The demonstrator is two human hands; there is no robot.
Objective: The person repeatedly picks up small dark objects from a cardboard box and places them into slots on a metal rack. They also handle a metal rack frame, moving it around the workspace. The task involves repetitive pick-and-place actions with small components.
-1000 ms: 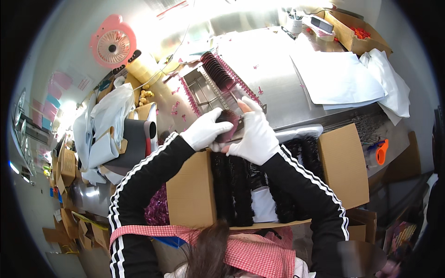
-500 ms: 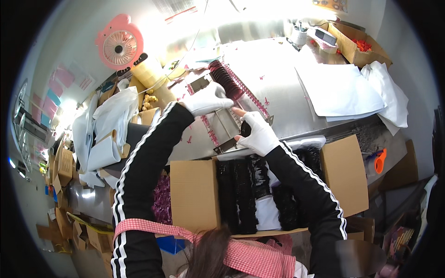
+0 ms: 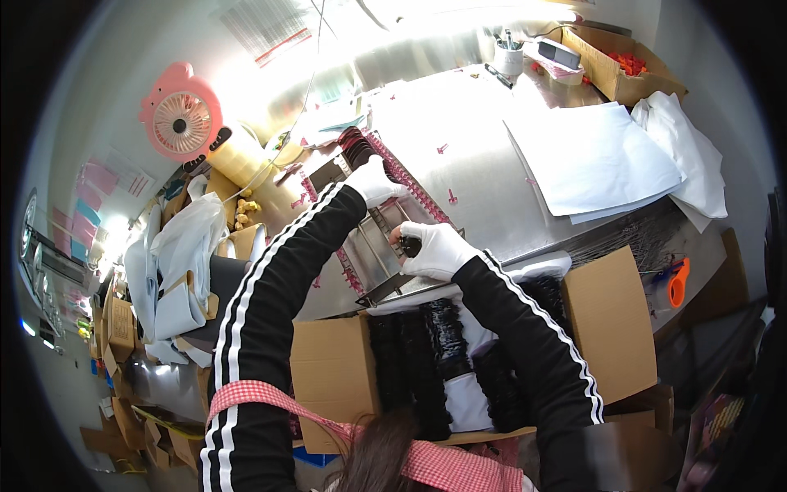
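Observation:
A metal rack (image 3: 395,215) lies tilted across the steel table, with pink toothed strips (image 3: 410,179) along its long sides. At its far end stands a row of dark red, thin ring-like pieces (image 3: 356,146). My left hand (image 3: 375,182), in a white glove, lies over the near end of this row with fingers closed; what they grip is hidden. Near the rack's closer end, my right hand (image 3: 440,251), gloved with bare fingertips, pinches a small dark piece (image 3: 408,244). Below both hands, an open cardboard box (image 3: 332,369) contains fuzzy black bundles (image 3: 424,353).
White sheets (image 3: 598,164) cover the table's right side, with orange-handled scissors (image 3: 677,283) nearer. Small pink pieces (image 3: 452,197) dot the steel. A pink fan (image 3: 182,115) and tape rolls (image 3: 242,156) stand back left. A carton of red pieces (image 3: 627,64) sits back right.
The view has shifted slightly. My left hand has moved closer over the rack's row of rings. My right hand has drawn toward me, its fingers closing round the dark piece.

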